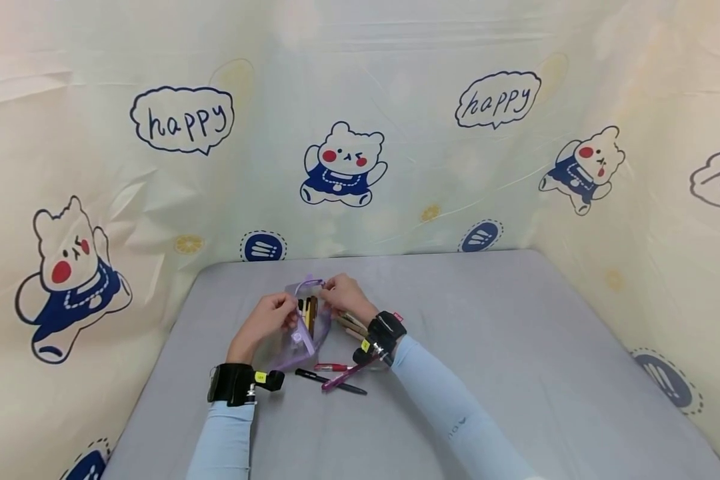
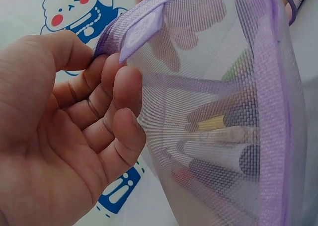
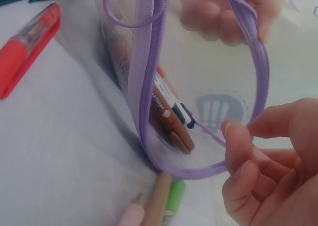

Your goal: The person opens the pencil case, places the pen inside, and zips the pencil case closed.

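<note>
A purple zip pouch of see-through mesh (image 1: pixel 303 341) stands with its mouth wide apart between my hands. My left hand (image 1: pixel 274 312) pinches the zipper edge (image 2: pixel 107 35) between thumb and forefinger, its other fingers loosely bent against the mesh. On the opposite side of the mouth, my right hand (image 1: pixel 345 293) pinches the purple rim (image 3: pixel 261 87) with thumb and fingertips. Inside lie several pens, among them a brown one (image 3: pixel 171 120) and a white one with a dark end (image 3: pixel 171 99). A purple ring (image 3: pixel 133 23) hangs at one end of the zipper.
In front of the pouch lie a red pen (image 1: pixel 331 367), a black pen (image 1: pixel 353 389) and a magenta pen (image 1: pixel 339 381) crossing it. Beside the pouch, near my right wrist, are a tan pen (image 3: pixel 158 198), a green one (image 3: pixel 175 198) and a pink one (image 3: pixel 131 213). A printed curtain (image 1: pixel 408 200) backs the grey table (image 1: pixel 486 373).
</note>
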